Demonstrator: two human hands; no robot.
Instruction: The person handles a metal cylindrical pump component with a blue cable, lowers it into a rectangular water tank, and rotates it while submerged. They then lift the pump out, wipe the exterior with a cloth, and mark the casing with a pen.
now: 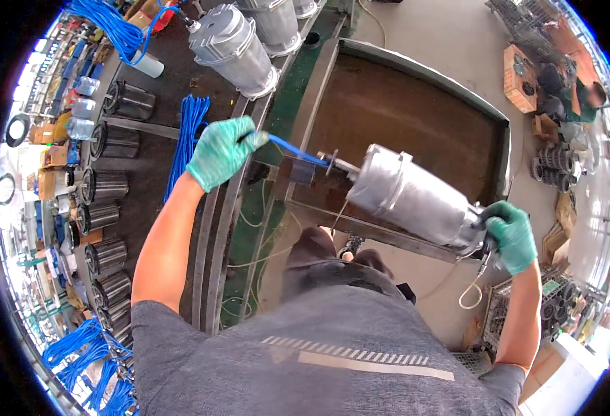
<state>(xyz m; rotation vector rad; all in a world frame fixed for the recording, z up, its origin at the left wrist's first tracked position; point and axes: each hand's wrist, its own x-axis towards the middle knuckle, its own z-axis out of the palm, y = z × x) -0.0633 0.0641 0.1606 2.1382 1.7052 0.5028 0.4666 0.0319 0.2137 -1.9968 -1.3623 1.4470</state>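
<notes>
A grey metal cylinder (pixel 416 197), which looks like a pump or motor housing, hangs tilted over the front edge of a brown-bottomed tank (pixel 395 104). My right hand (pixel 511 236), in a green glove, is closed around the fitting at its lower right end; a thin looped cord (pixel 470 298) dangles beneath. At the upper left end, a blue cable (pixel 294 149) leaves a metal fitting. My left hand (pixel 225 149), gloved in green too, pinches that cable out to the left of the cylinder. A bundle of blue cable (pixel 187 132) lies just left of this hand.
Several grey housings (pixel 232 52) stand on a metal rail (pixel 270 66) at the upper left. Dark cylinders (pixel 104 187) line the left bench. Blue cable coils (pixel 76 347) lie at the lower left. Another person (pixel 582 100) sits at the far right near an orange crate (pixel 520 80).
</notes>
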